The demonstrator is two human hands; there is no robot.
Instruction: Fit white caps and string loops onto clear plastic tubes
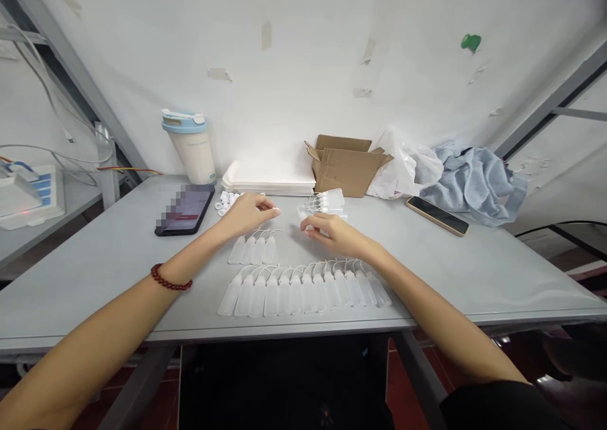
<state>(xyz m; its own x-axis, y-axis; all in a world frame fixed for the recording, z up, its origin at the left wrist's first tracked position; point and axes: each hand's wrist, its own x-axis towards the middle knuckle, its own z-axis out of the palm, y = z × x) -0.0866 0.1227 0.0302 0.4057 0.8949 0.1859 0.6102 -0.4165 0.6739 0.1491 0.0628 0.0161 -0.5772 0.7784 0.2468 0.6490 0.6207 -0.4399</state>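
My left hand (251,214) is closed, thumb and forefinger pinching a small white piece, which looks like a cap. Beside and partly behind it lies a pile of white caps (226,203). My right hand (332,233) has its fingers curled around a small translucent plastic bottle (302,212), largely hidden by the fingers. More bottles of this kind, with thin white loops, lie at the back (332,200). Below my hands, a short row of bottles (251,250) lies side by side. A longer row of bottles (296,294) stretches along the table's front edge.
A phone (187,210) and a lidded cup (192,152) are at the left. Along the wall stand a white stack (268,178), an open cardboard box (348,171), a plastic bag (403,164) and blue cloth (478,180). Another phone (437,215) lies at the right.
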